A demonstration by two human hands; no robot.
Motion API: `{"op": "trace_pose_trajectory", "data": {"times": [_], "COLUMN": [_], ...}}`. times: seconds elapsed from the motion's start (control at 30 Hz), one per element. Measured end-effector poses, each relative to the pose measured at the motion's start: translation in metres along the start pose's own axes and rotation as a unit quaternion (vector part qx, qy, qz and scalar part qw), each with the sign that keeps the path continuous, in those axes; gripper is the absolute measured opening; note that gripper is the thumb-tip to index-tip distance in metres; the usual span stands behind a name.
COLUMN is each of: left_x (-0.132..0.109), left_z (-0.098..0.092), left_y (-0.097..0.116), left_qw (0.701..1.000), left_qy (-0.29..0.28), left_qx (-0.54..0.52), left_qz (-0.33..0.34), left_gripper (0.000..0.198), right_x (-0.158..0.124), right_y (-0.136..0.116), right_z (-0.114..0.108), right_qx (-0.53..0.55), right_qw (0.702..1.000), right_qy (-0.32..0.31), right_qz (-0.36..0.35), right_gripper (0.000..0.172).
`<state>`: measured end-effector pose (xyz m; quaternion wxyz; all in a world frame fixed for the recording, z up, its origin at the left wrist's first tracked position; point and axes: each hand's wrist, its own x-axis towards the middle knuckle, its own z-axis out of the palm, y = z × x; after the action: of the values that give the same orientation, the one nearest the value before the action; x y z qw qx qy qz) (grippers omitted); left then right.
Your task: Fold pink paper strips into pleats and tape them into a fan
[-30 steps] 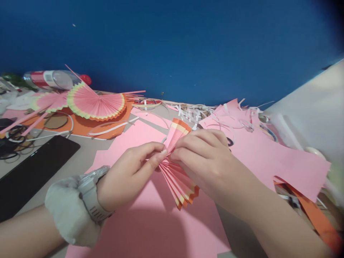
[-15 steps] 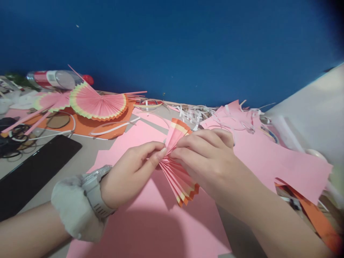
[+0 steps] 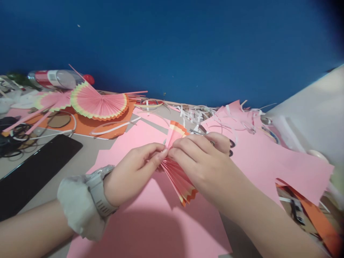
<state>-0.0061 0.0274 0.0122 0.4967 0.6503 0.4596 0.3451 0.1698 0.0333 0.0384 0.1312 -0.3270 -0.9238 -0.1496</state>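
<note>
A pleated paper fan (image 3: 179, 179), pink with cream and orange bands along its zigzag edge, is held at its gathered middle between both hands. My left hand (image 3: 139, 166) pinches that middle between thumb and fingers. From the other side my right hand (image 3: 206, 157) presses its fingertips on the folds, covering part of the fan. One pleated end points away from me, the other towards me. Beneath lie large pink paper sheets (image 3: 134, 229). Behind my right hand, partly hidden, scissors (image 3: 231, 144) rest on the paper.
Finished pink fans with yellow edges (image 3: 100, 104) lie on orange paper (image 3: 113, 133) at back left, before a plastic bottle (image 3: 64, 79). A black phone-like slab (image 3: 37, 172) lies left. Paper scraps (image 3: 199, 114) line the blue wall (image 3: 172, 46). More pink paper (image 3: 263, 154) is right.
My right hand has shifted slightly left, closer to my left fingertips, over the fan's middle. The scissors behind it now show more. My left hand keeps its pinch.
</note>
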Motion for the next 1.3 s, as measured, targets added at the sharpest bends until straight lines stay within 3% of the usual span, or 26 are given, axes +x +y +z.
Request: {"op": "trace_pose_trajectory", "data": {"times": [0.1,0.2,0.27,0.33,0.4,0.57,0.83,0.9,1.0,1.07,1.17,1.3], "left_x": [0.002,0.004,0.004,0.004,0.003,0.003,0.009,0.009,0.009,0.008,0.008,0.007], "left_z": [0.001,0.002,0.002,0.002,0.002,0.001,0.0,-0.001,-0.002,-0.002,-0.003,-0.001], "left_y": [-0.005,-0.011,-0.013,-0.012,-0.011,-0.01,-0.017,-0.016,-0.014,-0.013,-0.013,-0.014], "left_qw": [0.998,0.997,0.996,0.995,0.993,0.985,0.962,0.96,0.959,0.959,0.962,0.969], "left_qy": [0.006,0.018,0.025,0.031,0.035,0.045,0.059,0.07,0.075,0.07,0.055,0.051], "left_qx": [-0.051,-0.074,-0.084,-0.094,-0.108,-0.156,-0.244,-0.248,-0.248,-0.25,-0.245,-0.218], "left_qz": [-0.021,-0.028,-0.027,-0.025,-0.027,-0.051,-0.107,-0.112,-0.117,-0.113,-0.106,-0.105], "left_gripper": [0.017,0.018,0.019,0.019,0.018,0.023,0.027,0.026,0.026,0.026,0.026,0.027], "right_x": [-0.001,-0.002,-0.003,-0.003,-0.001,0.002,-0.002,-0.001,-0.001,0.0,0.0,0.0], "right_y": [0.007,0.021,0.031,0.037,0.038,0.033,0.034,0.033,0.027,0.022,0.017,0.015], "right_z": [-0.001,-0.004,-0.005,-0.005,-0.005,-0.002,0.01,0.011,0.01,0.01,0.011,0.011], "right_qx": [0.056,0.13,0.238,0.355,0.422,0.435,0.463,0.448,0.322,0.214,0.125,0.099], "right_qw": [0.996,0.968,0.932,0.883,0.846,0.846,0.833,0.846,0.929,0.974,0.991,0.995], "right_qy": [0.035,0.113,0.073,-0.026,-0.093,-0.107,-0.014,0.031,0.048,0.024,0.029,-0.027], "right_qz": [0.06,0.183,0.262,0.305,0.311,0.289,0.302,0.288,0.173,0.077,0.024,0.019], "right_gripper": [0.026,0.026,0.029,0.025,0.027,0.027,0.024,0.025,0.067,0.067,0.04,0.058]}}
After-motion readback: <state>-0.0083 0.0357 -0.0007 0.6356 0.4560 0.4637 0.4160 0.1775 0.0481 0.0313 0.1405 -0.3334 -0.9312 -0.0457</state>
